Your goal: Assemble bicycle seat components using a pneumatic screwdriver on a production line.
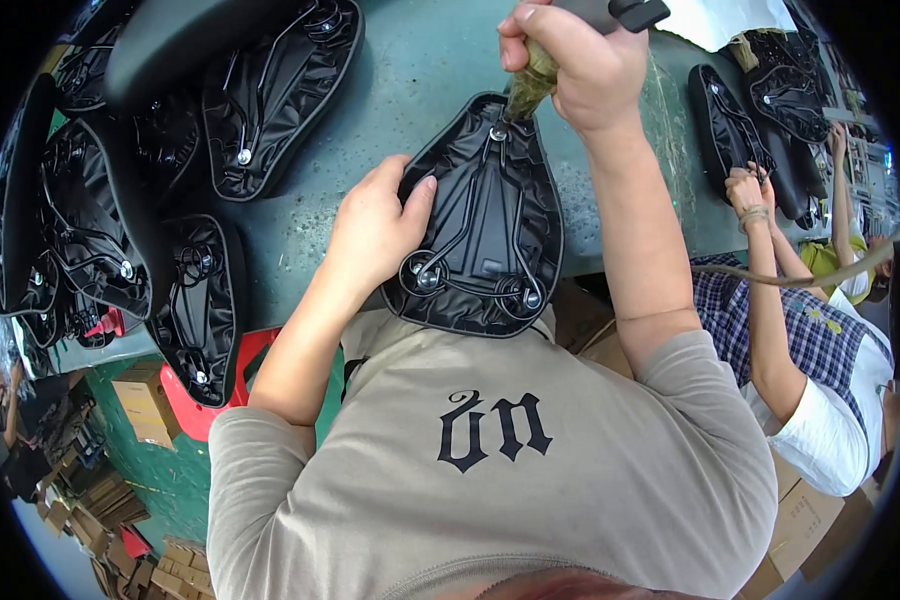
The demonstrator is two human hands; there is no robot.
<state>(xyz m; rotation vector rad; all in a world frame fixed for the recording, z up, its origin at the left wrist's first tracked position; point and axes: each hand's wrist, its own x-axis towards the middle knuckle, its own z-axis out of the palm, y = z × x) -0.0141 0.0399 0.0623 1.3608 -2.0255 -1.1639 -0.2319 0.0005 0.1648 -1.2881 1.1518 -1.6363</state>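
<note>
A black bicycle saddle [475, 225] lies upside down in front of me, its narrow end pointing away. Its wire rails, coil springs and pleated cover edge show. My left hand [380, 220] grips its left edge, thumb over the rim; the other fingers are partly hidden. My right hand [595, 65] is closed round a power driver [535, 80] with a grey body and a front wrapped in yellowish tape. The driver's tip meets the saddle's narrow end by a silver bolt [498, 132]; the exact contact is hidden.
More upturned saddles [280, 90] crowd the left of the green table [310, 235]; one [200, 310] overhangs its edge by a red stool [195, 395]. At right, a co-worker's hands [750, 190] work at another saddle [720, 120]. A hose [800, 278] crosses there. Cartons [145, 400] stand on the floor.
</note>
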